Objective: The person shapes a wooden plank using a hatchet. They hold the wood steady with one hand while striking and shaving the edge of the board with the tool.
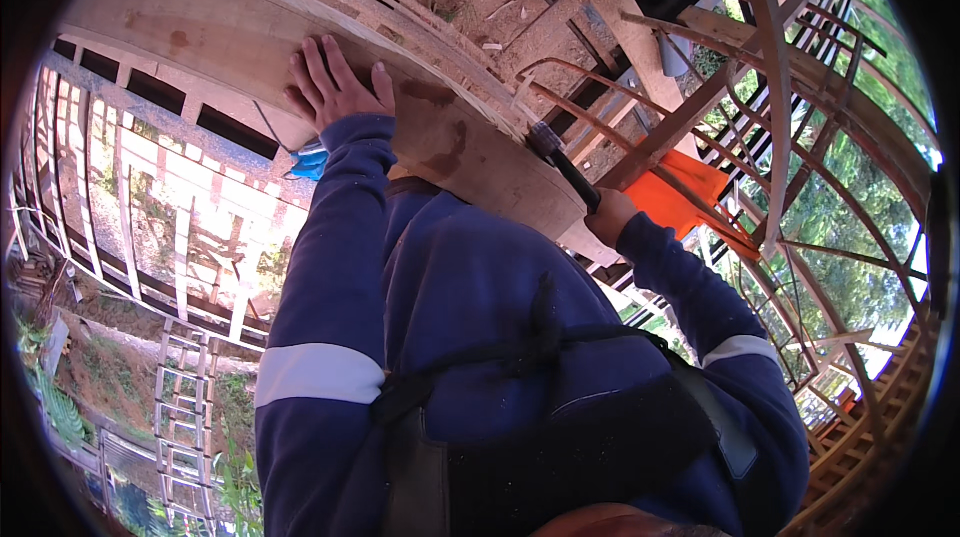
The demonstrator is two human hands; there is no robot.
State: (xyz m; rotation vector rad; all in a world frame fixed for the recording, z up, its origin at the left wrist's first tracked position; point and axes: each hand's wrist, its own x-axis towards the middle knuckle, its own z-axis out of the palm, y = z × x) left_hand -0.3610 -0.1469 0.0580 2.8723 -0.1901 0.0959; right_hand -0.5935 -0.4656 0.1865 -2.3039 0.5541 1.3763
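Observation:
A wide wooden beam (230, 42) runs across in front of me from the upper left toward the right, with dark damp-looking stains on its face. Flat on it lies my left hand (335, 87), fingers spread, holding nothing. To the right, my right hand (610, 217) is closed around the black handle of a hammer-like tool (574, 180). Its short greyish head is at the beam's far edge, close to a pale splintered strip. Whether the head touches the wood I cannot tell.
Sawdust and loose boards (620, 27) lie beyond the beam. Rusty curved metal bars (775, 87) and an orange cloth (680, 192) are on the right. A blue item (310, 162) sits beside my left forearm. A ladder-like frame (185, 417) is at lower left.

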